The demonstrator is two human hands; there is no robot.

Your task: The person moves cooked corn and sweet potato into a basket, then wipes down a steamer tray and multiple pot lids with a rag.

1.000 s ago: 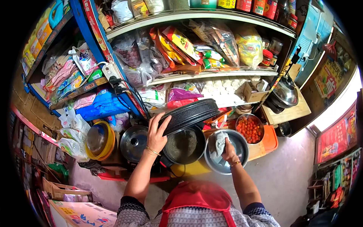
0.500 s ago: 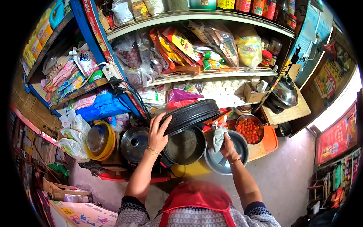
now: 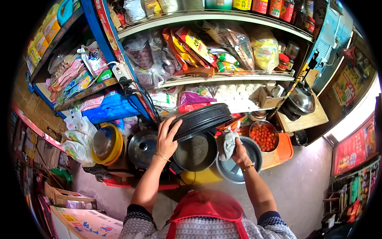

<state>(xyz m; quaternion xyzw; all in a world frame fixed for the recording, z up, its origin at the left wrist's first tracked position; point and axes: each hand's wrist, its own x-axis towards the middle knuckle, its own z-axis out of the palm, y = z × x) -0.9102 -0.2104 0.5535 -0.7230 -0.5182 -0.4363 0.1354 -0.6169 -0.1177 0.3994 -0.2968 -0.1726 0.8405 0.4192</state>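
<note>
My left hand (image 3: 165, 140) grips the left edge of a round black pan (image 3: 205, 119), which is tilted and raised. Beneath it sits a wide dark cooking pan (image 3: 195, 153) with a greyish inside, partly covered by the raised one. A bunched grey cloth (image 3: 229, 145) is in my right hand (image 3: 241, 154), close to the right side of the raised pan but apart from its rim as far as I can see. Under the cloth and right hand stands a metal basin (image 3: 256, 159). The lower ends of my left fingers are hidden behind the pan's edge.
A bowl of small red tomatoes (image 3: 264, 137) stands at right beside an orange board (image 3: 285, 147). On the left are a metal lid (image 3: 142, 148) and yellow basins (image 3: 115, 149). Loaded shelves (image 3: 234, 77) rise behind; power cables (image 3: 137, 93) hang by the blue post.
The view has shifted slightly. The raised pan stays tilted in my left hand, and the cloth in my right hand has changed shape a little, nearly in the same place.
</note>
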